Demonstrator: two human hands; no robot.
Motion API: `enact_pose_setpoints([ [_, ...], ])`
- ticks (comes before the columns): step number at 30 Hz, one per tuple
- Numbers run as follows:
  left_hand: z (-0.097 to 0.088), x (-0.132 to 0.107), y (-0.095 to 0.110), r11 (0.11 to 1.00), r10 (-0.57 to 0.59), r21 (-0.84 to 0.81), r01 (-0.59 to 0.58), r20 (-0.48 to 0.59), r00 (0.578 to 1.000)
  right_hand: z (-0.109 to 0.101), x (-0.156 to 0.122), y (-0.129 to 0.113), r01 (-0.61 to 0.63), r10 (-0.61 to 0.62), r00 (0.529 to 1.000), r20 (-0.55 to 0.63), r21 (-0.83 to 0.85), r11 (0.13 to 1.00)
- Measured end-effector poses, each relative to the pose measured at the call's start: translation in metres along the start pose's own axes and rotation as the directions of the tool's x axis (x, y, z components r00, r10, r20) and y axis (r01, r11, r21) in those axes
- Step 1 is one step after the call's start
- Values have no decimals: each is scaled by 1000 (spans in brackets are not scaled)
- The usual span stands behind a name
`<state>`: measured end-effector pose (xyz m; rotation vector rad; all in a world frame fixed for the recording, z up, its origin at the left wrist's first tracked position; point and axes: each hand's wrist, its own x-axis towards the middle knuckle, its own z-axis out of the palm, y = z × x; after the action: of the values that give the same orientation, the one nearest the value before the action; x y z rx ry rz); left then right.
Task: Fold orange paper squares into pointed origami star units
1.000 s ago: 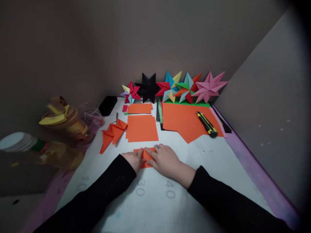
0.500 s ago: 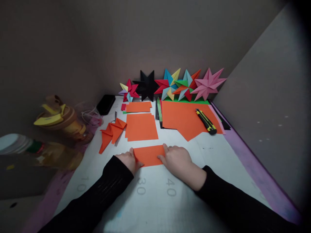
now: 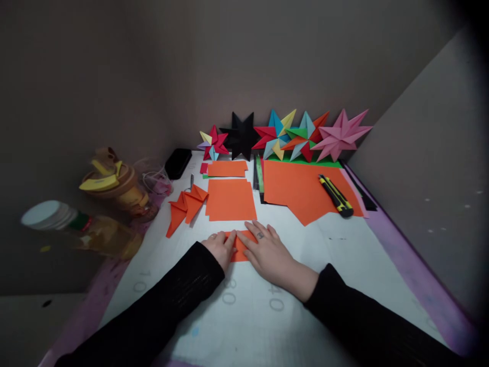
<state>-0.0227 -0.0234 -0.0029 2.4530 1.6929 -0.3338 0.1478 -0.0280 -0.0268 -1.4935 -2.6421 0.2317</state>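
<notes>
As both bare hands lean in over the white work mat (image 3: 298, 316) with its grey printed numbers, here they are, fingertips down on a small orange paper rectangle (image 3: 241, 255) lying flat near the middle. Left hand (image 3: 219, 248) comes in from its own side, index finger stretched along the paper, the rest bunched closer; whether thumb and fingers pinch the sheet, I cannot tell. Right hand (image 3: 272, 257) is the flatter one, fingers fanned wide across the opposite part, a dark mark on one of them, pressing rather than clasping. The two index tips nearly meet at the far edge! Just beyond lies a stack of square orange paper sheets (image 3: 231, 200), and left of that, two folded, pointed orange paper pieces (image 3: 182, 208) sit side by side. Over to the right, a yellow-and-black plastic cutter (image 3: 336, 195) rests on a large orange paper sheet (image 3: 292, 186) with an angular near edge. And along the wall stand the folded paper stars, from the black one (image 3: 241, 136) to the pink one (image 3: 341, 135) at far right.
</notes>
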Motion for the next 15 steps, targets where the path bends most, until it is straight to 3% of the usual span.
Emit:
enact_pose_setpoints([
  [9,-3,1,2,999,-33,8,33,42,999,0,3,-1,-39,37,998,56,38,999],
  [15,-15,-5,0,991,-135,23,133,157,978,-4,-1,2,-99,99,995,31,-25,995],
])
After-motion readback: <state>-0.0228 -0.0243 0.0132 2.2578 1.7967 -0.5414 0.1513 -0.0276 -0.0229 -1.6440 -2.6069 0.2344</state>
